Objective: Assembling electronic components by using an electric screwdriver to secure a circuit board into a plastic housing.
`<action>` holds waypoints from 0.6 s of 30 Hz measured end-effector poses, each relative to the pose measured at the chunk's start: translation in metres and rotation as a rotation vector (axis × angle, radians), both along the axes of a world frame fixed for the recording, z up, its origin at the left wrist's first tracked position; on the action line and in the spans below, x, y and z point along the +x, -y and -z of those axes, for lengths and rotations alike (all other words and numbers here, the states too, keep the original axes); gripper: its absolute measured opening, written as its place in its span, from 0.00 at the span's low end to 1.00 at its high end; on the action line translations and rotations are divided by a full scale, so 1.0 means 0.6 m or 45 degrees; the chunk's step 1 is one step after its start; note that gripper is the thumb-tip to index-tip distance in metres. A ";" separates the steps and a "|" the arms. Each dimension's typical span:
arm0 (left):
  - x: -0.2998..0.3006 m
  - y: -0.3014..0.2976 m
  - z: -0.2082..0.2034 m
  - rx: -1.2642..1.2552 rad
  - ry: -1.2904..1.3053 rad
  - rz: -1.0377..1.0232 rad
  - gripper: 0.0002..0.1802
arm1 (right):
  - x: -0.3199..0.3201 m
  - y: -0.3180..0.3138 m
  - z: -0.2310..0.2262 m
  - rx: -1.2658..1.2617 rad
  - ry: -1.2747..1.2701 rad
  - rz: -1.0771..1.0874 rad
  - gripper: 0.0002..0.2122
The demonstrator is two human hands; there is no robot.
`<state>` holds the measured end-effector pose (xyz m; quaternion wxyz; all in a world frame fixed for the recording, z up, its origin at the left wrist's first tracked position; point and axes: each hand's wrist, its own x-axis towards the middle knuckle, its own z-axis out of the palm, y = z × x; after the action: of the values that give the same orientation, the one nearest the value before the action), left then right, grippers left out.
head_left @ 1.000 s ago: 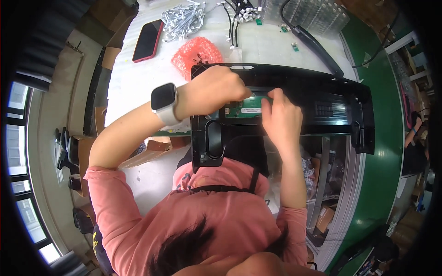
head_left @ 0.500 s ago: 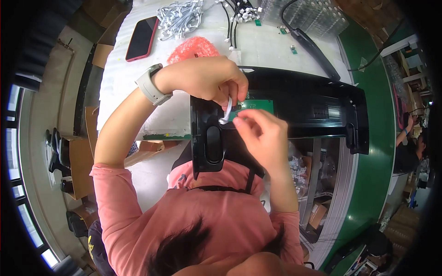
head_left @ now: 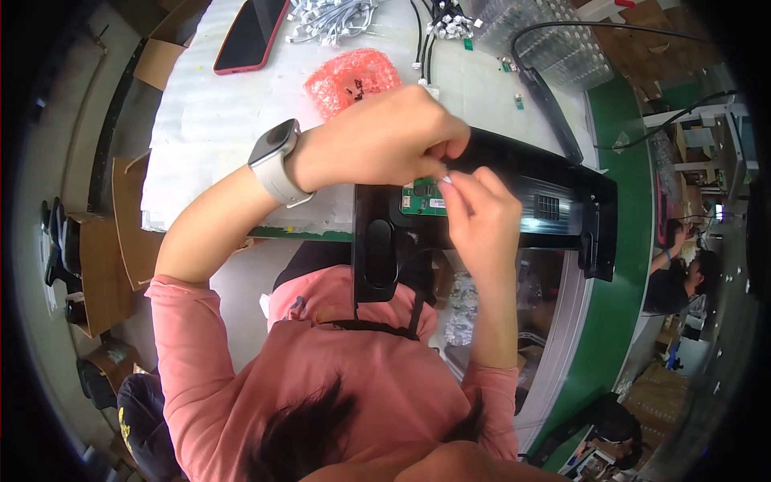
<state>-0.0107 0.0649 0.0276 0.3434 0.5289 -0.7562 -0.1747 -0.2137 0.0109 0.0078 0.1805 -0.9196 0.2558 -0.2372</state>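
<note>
My left hand (head_left: 401,132), with a pale-strapped watch (head_left: 277,161) on its wrist, reaches over a long black plastic housing (head_left: 377,257) with its fingers pinched. My right hand (head_left: 486,213) meets it from the right, thumb and forefinger pressed together. Between the two sets of fingertips shows a tiny bit of a white cable (head_left: 446,179); the rest is hidden by my fingers. Just below and left of the fingertips, a green circuit board (head_left: 422,201) sits in the housing, its upper part covered by my left hand.
Red bubble wrap (head_left: 353,80) lies beyond my left hand. Further back are a phone (head_left: 251,36), a bundle of white cables (head_left: 333,20), black cables (head_left: 426,40) and stacked clear plastic trays (head_left: 554,44). A black handheld tool (head_left: 554,116) with a cord rests at the right.
Both hands have come together at the fingertips, to the right of where they were over the board. The white cable's end no longer hangs down in sight. The whole view has shifted.
</note>
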 end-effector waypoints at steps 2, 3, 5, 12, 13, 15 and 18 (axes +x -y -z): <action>0.007 -0.001 0.013 -0.587 -0.053 -0.190 0.06 | 0.010 0.020 0.000 0.092 0.024 -0.030 0.06; 0.014 -0.003 0.018 -0.596 -0.076 -0.206 0.06 | 0.014 0.025 0.001 0.138 0.034 -0.045 0.07; 0.033 -0.002 0.035 -0.600 -0.032 -0.365 0.05 | 0.016 0.030 0.013 0.168 0.008 -0.044 0.07; 0.047 0.009 0.081 -0.261 -0.463 -0.451 0.06 | 0.036 0.024 0.031 0.141 -0.032 -0.150 0.08; 0.046 0.010 0.084 -0.259 -0.469 -0.455 0.07 | 0.037 0.026 0.029 0.121 -0.046 -0.164 0.09; 0.045 0.010 0.085 -0.254 -0.476 -0.456 0.08 | 0.038 0.027 0.025 0.084 -0.066 -0.182 0.09; 0.048 0.009 0.082 -0.177 -0.468 -0.424 0.09 | 0.044 0.027 0.022 -0.018 -0.130 -0.209 0.09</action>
<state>0.0182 0.0593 -0.0217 0.5346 0.5807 -0.5937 -0.1565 -0.1875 -0.0053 -0.0056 0.1796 -0.9496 0.1870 -0.1760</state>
